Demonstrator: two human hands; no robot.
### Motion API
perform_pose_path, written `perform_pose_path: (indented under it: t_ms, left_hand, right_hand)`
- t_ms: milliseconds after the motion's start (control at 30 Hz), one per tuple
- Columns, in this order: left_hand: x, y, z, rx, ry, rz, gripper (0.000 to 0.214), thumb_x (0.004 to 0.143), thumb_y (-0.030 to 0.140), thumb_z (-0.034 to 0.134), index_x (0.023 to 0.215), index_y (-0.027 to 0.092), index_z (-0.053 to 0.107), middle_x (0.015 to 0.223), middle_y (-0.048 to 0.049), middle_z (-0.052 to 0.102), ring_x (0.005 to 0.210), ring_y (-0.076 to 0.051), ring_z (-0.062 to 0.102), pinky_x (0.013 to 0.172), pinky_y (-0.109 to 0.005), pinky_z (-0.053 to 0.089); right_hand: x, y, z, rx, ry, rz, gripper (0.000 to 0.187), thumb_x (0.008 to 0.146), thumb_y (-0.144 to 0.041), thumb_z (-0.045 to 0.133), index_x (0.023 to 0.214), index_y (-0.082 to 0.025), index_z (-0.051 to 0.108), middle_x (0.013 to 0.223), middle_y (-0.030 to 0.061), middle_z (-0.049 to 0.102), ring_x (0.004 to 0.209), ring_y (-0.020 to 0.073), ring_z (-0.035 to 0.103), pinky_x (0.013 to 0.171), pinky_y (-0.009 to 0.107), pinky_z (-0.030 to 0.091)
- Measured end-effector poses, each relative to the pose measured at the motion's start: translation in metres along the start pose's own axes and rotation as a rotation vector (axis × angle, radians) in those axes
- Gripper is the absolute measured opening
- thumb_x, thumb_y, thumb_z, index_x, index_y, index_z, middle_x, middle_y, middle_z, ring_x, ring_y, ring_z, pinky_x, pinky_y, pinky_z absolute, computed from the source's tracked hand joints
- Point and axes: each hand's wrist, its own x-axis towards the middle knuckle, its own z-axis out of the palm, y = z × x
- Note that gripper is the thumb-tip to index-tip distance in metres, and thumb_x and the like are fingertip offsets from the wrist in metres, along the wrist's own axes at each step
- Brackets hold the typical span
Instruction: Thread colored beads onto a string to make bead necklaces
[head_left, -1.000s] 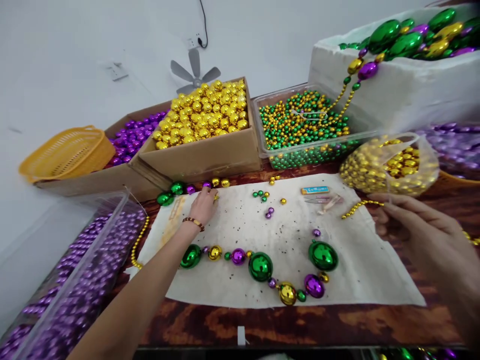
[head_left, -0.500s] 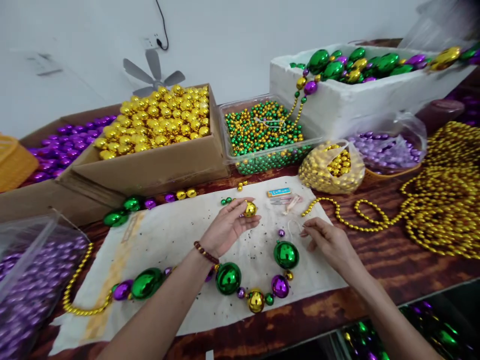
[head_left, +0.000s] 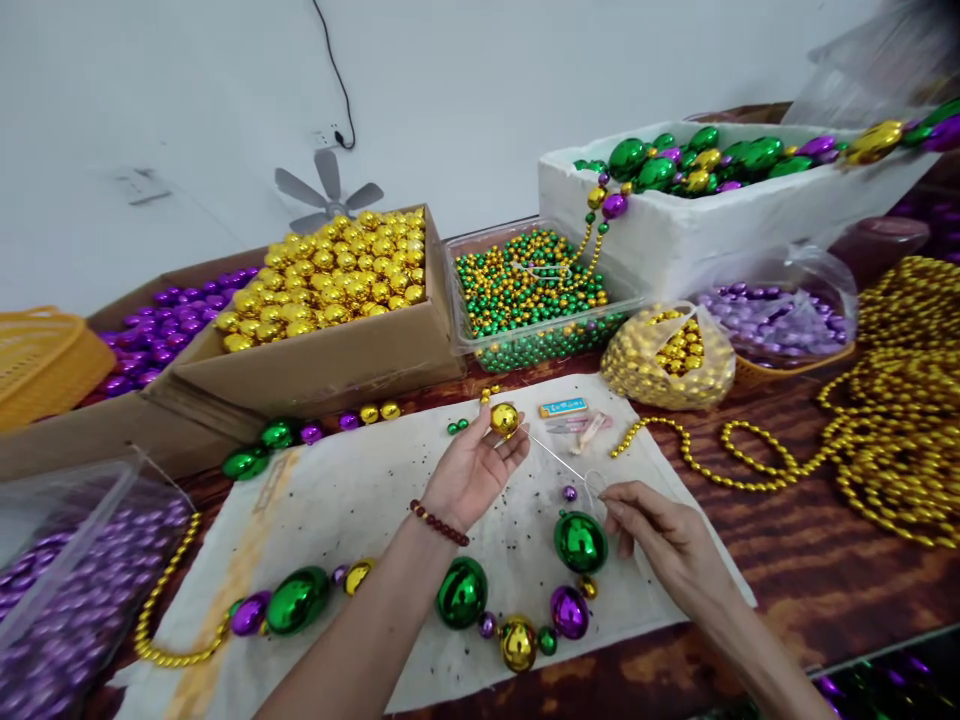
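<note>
My left hand [head_left: 471, 480], palm up, is closed on a shiny gold bead [head_left: 505, 419] between thumb and fingers. My right hand [head_left: 660, 525] pinches a long thin needle [head_left: 556, 455], whose far end reaches the gold bead; whether it has entered the hole I cannot tell. A loop of pale thread [head_left: 595, 486] shows by the right fingertips. Below lies a curved strand of large and small beads, with a small purple bead [head_left: 570, 494] and a large green bead [head_left: 580, 541] near its upper end. My left forearm hides part of the strand.
White cloth [head_left: 360, 500] covers the table's middle. On it lie a blue-orange packet [head_left: 562, 408] and small snips [head_left: 566, 426]. Behind stand a cardboard box [head_left: 330, 365] of gold beads, a clear tub [head_left: 540, 340] and a foam box [head_left: 607, 230]. Gold bead chains [head_left: 892, 430] lie right.
The needle now stretches from my right hand to the gold bead. My left hand has turned its palm upward, with the bead between its fingers. The whole view has shifted slightly.
</note>
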Motion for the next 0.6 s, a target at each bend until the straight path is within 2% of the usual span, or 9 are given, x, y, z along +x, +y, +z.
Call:
perform_pose_path:
  t_ms: [400, 600]
  left_hand:
    - [0.001, -0.006, 0.004, 0.050, -0.038, 0.106, 0.019, 0.087, 0.029, 0.061, 0.097, 0.013, 0.063, 0.103, -0.0105, 0.067, 0.089, -0.019, 0.066, 0.086, -0.035, 0.051]
    - [-0.004, -0.011, 0.008, 0.092, -0.087, 0.183, 0.024, 0.087, 0.026, 0.061, 0.109, 0.016, 0.062, 0.103, -0.0083, 0.067, 0.089, -0.019, 0.066, 0.089, -0.037, 0.049]
  right_hand:
    - [-0.003, 0.009, 0.003, -0.067, 0.025, 0.004, 0.020, 0.096, -0.036, 0.045, 0.097, -0.021, 0.058, 0.069, -0.0025, 0.059, 0.048, 0.0098, 0.054, 0.049, 0.021, 0.042]
    - [-0.001, 0.009, 0.009, -0.030, -0.007, 0.020, 0.021, 0.097, -0.036, 0.042, 0.093, -0.021, 0.055, 0.071, -0.0021, 0.060, 0.046, 0.0093, 0.055, 0.048, 0.021, 0.043]
